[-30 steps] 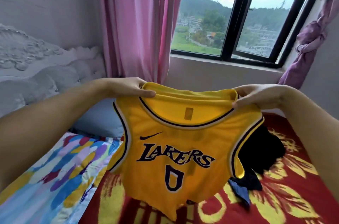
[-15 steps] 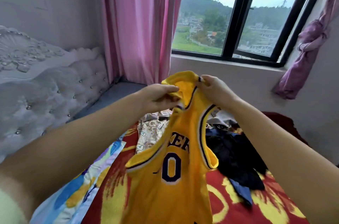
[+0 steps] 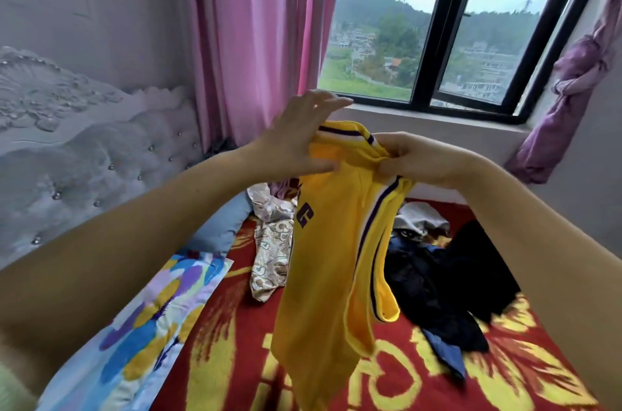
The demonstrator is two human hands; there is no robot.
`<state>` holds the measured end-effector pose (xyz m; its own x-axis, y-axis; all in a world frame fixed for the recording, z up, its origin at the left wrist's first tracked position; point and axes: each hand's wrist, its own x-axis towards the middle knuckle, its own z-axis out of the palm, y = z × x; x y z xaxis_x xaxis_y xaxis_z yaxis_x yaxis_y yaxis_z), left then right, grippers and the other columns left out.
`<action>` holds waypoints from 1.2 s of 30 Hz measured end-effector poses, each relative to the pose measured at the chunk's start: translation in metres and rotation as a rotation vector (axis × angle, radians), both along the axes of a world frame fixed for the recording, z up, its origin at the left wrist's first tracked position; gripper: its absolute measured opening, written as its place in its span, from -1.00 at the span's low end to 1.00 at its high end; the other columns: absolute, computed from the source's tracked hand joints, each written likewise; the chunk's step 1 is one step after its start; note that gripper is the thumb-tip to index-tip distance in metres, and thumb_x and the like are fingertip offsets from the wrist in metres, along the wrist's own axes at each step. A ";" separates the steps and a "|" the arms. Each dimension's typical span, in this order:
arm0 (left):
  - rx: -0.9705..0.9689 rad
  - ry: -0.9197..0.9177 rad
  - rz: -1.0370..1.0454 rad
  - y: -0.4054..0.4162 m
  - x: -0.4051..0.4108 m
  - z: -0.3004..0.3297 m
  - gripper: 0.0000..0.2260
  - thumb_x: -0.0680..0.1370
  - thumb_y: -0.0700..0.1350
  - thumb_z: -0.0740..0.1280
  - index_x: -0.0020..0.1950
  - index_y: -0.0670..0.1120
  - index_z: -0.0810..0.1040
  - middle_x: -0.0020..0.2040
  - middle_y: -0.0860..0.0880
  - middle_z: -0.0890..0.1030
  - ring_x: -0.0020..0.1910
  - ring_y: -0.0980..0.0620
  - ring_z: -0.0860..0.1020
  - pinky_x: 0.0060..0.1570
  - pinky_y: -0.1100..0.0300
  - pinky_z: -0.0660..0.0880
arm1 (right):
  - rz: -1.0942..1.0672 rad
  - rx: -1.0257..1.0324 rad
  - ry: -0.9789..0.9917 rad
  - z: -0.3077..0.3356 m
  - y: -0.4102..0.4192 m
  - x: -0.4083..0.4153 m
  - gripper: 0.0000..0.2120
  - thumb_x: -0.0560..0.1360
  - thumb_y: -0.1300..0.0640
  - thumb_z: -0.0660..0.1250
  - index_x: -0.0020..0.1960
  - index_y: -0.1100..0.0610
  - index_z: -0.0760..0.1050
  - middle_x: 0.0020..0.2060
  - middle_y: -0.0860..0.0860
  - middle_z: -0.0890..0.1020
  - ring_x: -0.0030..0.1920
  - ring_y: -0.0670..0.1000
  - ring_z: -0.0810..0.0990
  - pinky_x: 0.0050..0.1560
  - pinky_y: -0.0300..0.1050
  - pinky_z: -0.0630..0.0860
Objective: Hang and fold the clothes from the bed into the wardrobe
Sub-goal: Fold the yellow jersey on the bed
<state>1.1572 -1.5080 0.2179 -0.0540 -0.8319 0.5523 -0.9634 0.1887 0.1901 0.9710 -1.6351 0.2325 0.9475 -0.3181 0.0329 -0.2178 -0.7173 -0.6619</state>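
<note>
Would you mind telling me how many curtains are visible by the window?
2. A pink curtain hangs loose to the left of the window; a purple curtain is knotted at its right edge, partly cut off by the frame. More may lie out of view.

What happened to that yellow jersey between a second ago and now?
The yellow jersey, spread wide by both shoulders before, now hangs folded lengthwise. The right hand grips both shoulders together; the left hand has let go, fingers spread against it. The dark clothes on the bed stayed put.
</note>
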 end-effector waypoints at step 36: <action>-0.008 -0.125 0.085 -0.050 0.022 -0.082 -0.69 0.47 0.13 0.40 -0.12 -0.12 0.57 -0.34 -0.07 0.59 -0.35 -0.07 0.55 -0.35 0.19 0.28 | -0.139 -0.526 -0.035 -0.085 -0.087 0.012 -0.82 0.47 0.40 0.18 -0.08 0.25 0.54 -0.23 0.01 0.51 -0.18 0.05 0.45 -0.15 -0.12 0.33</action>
